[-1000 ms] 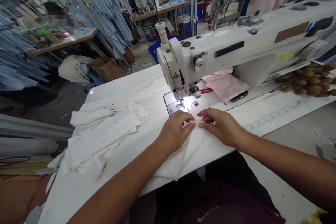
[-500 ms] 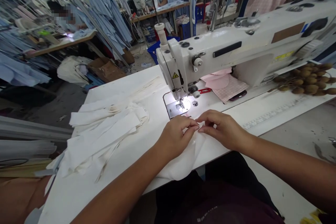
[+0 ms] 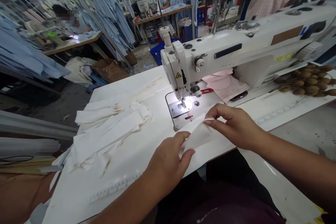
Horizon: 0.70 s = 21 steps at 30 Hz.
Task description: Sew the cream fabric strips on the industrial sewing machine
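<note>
A white fabric piece [image 3: 198,136] is stretched between my two hands at the table's front edge, in front of the sewing machine [image 3: 181,73]. My right hand [image 3: 233,124] pinches its upper corner between thumb and fingers. Lower and to the left, my left hand [image 3: 169,159] has the fabric's other end between its thumb and fingers; the thumb stands away from the index finger. The lit needle plate [image 3: 181,107] lies just beyond the fabric, under the presser foot. Left of the hands, several white fabric strips [image 3: 110,133] are heaped on the table.
Pink checked fabric [image 3: 228,85] lies under the machine arm, beside a dark phone-like object [image 3: 239,95]. Brown round items [image 3: 309,80] are bunched at the right. A ruler scale [image 3: 115,187] runs along the table's front edge. Behind are a blue basket [image 3: 159,52] and people at other machines.
My hands have moved apart: the left came down toward me, the right went slightly right and up. The fabric, bunched at the fingertips before, is spread between them. The view shifted slightly.
</note>
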Available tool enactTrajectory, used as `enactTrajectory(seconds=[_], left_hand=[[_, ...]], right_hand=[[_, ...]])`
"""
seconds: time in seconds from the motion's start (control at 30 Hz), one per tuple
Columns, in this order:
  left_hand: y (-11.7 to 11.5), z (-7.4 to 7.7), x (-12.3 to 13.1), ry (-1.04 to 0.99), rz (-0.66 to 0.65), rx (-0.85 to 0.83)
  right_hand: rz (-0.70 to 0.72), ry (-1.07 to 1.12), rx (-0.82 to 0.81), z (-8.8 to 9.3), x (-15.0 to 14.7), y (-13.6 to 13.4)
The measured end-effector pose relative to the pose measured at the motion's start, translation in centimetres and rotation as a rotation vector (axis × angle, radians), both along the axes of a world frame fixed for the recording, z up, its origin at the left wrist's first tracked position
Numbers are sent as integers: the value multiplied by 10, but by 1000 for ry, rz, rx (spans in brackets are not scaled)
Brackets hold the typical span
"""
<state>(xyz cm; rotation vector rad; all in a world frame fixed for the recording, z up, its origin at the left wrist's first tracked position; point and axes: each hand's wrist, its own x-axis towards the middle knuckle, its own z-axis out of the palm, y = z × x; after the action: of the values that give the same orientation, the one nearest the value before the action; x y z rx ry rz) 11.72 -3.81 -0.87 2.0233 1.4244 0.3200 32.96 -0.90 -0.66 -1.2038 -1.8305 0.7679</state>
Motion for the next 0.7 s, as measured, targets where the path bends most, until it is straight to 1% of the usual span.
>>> enactTrajectory(seconds=[0.07, 0.17, 0.23, 0.3, 0.33, 0.4, 0.47, 0.5, 0.53, 0.63, 0.67, 0.7], left_hand=[[-6, 7, -10, -88, 70, -113], [-9, 18, -21, -269, 201, -297], [-9, 22, -25, -392, 277, -361], [-8, 21, -27, -444, 282, -378], [-7, 19, -29, -419, 261, -369], [-5, 16, -34, -274, 241, -328], [-2, 15, -43, -136, 253, -279], [0, 16, -48, -120, 268, -266], [3, 19, -55, -146, 283, -264], [15, 31, -80, -286, 336, -273], [19, 33, -90, -282, 341, -273], [25, 35, -99, -232, 328, -269]], right_hand=[[-29, 80, -34, 4, 3, 2], [-52, 233, -116, 6, 3, 6], [-47, 320, -189, 4, 1, 9], [-43, 374, -252, 0, -2, 13], [-42, 389, -276, -2, -3, 15], [-52, 402, -319, -9, -6, 22], [-74, 396, -374, -15, -7, 29], [-81, 394, -409, -18, -8, 32], [-81, 397, -449, -21, -9, 35], [-32, 427, -572, -26, -16, 40], [-8, 431, -605, -27, -20, 41], [14, 423, -633, -28, -25, 42]])
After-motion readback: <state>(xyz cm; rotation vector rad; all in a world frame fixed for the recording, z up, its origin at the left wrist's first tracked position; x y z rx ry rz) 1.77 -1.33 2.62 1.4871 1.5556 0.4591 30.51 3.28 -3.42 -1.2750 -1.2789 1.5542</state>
